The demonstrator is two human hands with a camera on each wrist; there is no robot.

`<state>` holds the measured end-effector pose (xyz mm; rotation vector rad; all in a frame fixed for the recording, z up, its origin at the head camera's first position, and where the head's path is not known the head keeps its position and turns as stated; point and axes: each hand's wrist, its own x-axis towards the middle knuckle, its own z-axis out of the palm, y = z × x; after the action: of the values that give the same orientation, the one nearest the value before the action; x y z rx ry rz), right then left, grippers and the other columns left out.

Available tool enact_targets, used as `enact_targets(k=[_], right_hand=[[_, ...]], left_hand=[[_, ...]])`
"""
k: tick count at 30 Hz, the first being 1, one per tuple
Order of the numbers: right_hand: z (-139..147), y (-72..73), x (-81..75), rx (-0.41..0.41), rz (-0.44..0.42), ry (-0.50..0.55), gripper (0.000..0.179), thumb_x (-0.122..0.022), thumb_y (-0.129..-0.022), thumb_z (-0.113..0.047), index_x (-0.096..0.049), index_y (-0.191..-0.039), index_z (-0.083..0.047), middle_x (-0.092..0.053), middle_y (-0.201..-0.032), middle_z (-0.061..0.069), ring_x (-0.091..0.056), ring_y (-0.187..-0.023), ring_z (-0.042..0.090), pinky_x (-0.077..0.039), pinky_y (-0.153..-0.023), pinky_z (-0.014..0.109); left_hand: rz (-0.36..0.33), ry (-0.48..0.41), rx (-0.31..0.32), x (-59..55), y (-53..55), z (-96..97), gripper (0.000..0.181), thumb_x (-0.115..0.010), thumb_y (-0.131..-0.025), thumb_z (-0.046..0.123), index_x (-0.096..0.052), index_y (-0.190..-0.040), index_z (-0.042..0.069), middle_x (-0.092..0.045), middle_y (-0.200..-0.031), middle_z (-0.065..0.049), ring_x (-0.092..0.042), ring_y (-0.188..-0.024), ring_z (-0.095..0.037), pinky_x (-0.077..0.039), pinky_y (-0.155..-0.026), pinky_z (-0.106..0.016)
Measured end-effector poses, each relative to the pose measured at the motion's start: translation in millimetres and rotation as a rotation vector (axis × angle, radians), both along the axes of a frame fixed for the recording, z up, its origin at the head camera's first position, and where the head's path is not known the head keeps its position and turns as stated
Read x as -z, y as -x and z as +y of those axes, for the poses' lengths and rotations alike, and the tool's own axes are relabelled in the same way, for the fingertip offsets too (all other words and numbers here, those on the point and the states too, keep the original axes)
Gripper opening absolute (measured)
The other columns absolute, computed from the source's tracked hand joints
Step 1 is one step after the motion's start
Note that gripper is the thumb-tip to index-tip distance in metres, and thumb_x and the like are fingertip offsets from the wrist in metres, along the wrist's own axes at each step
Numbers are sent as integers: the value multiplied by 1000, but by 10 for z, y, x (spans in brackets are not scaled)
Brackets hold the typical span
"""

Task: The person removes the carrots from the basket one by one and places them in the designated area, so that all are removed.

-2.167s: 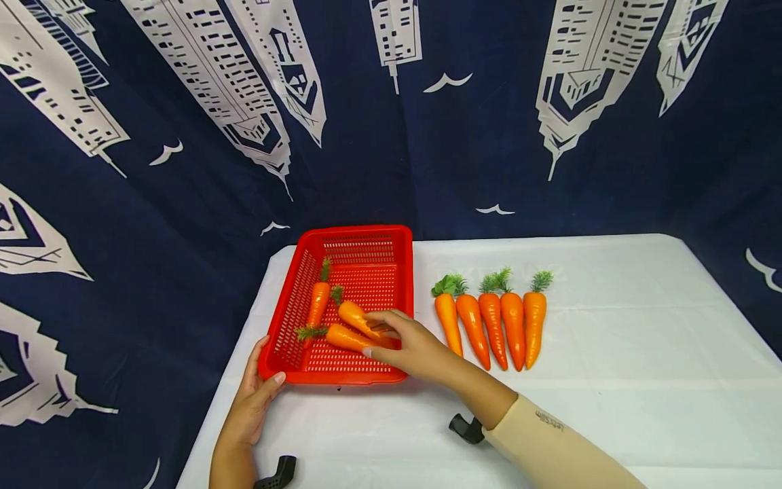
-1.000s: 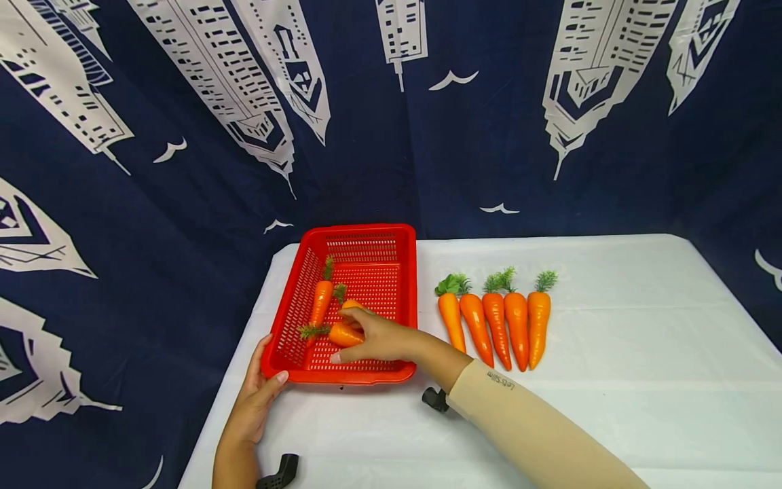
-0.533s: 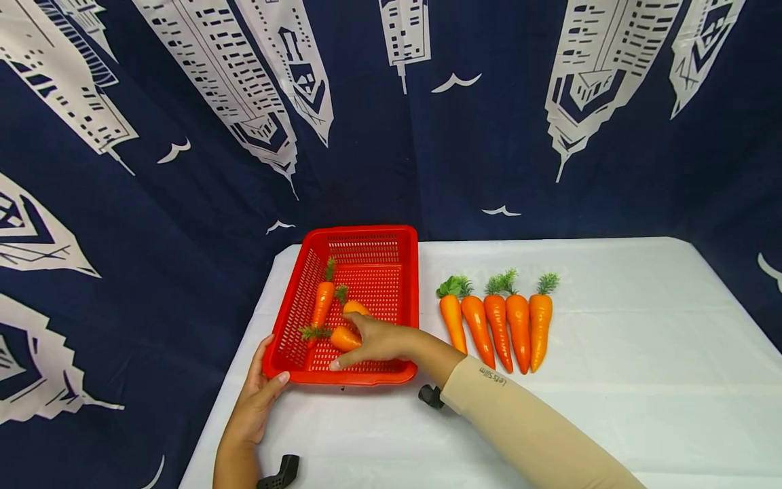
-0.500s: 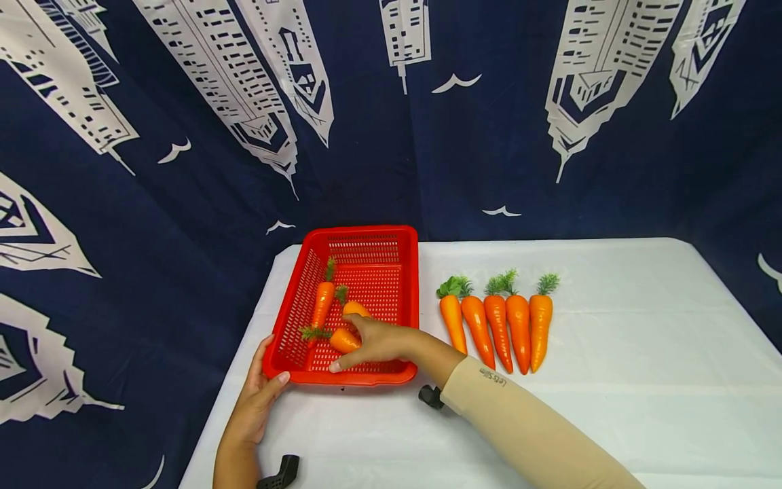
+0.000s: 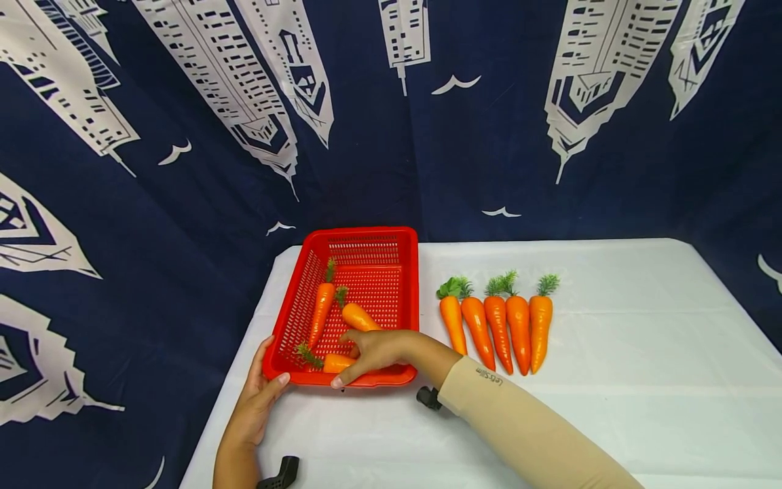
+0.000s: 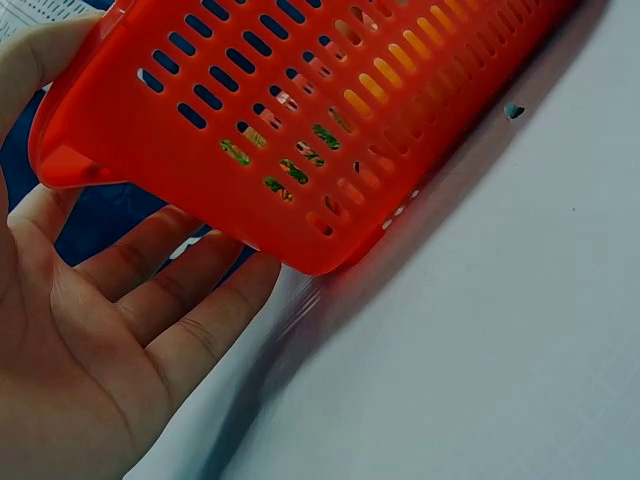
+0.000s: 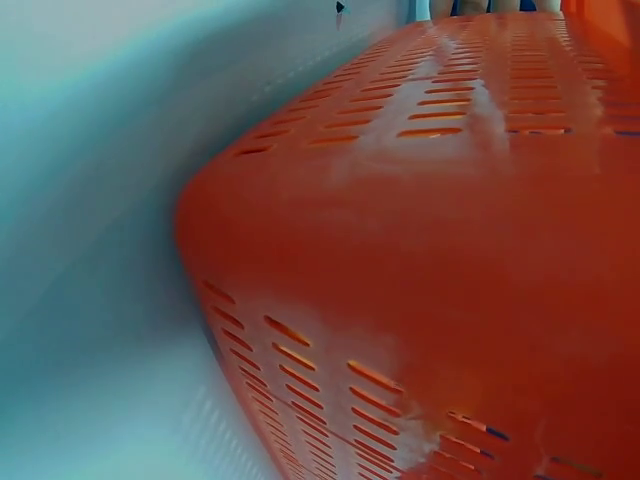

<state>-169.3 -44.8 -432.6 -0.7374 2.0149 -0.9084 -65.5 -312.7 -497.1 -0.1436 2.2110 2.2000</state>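
My left hand (image 5: 252,407) holds the front left corner of a red slotted plastic basket (image 5: 391,285), thumb on the rim. In the left wrist view its fingers lie against the outside of the basket's wall (image 6: 130,130). My right hand (image 5: 377,354) reaches inside, its fingers curled over a carrot (image 5: 335,364) lying along the front wall; the palm hides the carrot's tip. Just behind is a second carrot (image 5: 360,317), slanting. A third carrot (image 5: 320,316) lies along the left side, greens toward the back. The right wrist view shows the basket's outer wall (image 7: 420,230), not the fingers.
Right of the basket, several carrots (image 5: 534,333) lie side by side on the white-covered table (image 5: 635,326), green tops pointing back. A navy cloth (image 5: 452,156) with white building prints hangs behind. Black wrist devices (image 5: 429,398) sit by both wrists.
My right hand has drawn the front carrot toward me, from mid-basket to the front wall, apart from the slanted one. My left hand keeps its hold on the basket's corner.
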Motion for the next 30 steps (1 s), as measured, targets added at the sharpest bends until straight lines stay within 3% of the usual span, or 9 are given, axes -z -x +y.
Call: enact_targets(k=[7, 12, 21, 30], right_hand=[[2, -4, 5, 14, -57, 41, 101, -84, -78, -49, -32, -157, -13, -53, -146, 9, -54, -131, 22, -47, -109, 42], [3, -1, 9, 25, -81, 81, 93, -87, -77, -40, -39, -153, -16, -56, -136, 6, -55, -122, 17, -48, -105, 37], [20, 12, 12, 45, -52, 167, 66, -89, -77, -31, -59, -136, -23, -59, -128, -6, -53, -118, 15, -48, -102, 32], [54, -7, -25, 79, -33, 222, 56, -87, -80, -24, -63, -131, -25, -61, -121, -9, -55, -115, 13, -49, -101, 30]], left_hand=[[5, -1, 3, 0, 3, -3, 78, -58, -98, 5, -19, -160, 29, -16, -166, -9, -48, -129, 3, -50, -97, -17], [9, -7, 6, 5, -2, -2, 78, -58, -98, 4, -18, -161, 28, -17, -165, -8, -49, -127, 6, -51, -96, -17], [2, -10, -2, 4, -1, 4, 77, -57, -99, 5, -18, -161, 29, -21, -162, 0, -49, -126, 6, -51, -95, -16], [-3, -3, 12, -6, -12, 3, 77, -57, -99, 7, -17, -161, 30, -12, -166, -5, -43, -130, 7, -49, -97, -16]])
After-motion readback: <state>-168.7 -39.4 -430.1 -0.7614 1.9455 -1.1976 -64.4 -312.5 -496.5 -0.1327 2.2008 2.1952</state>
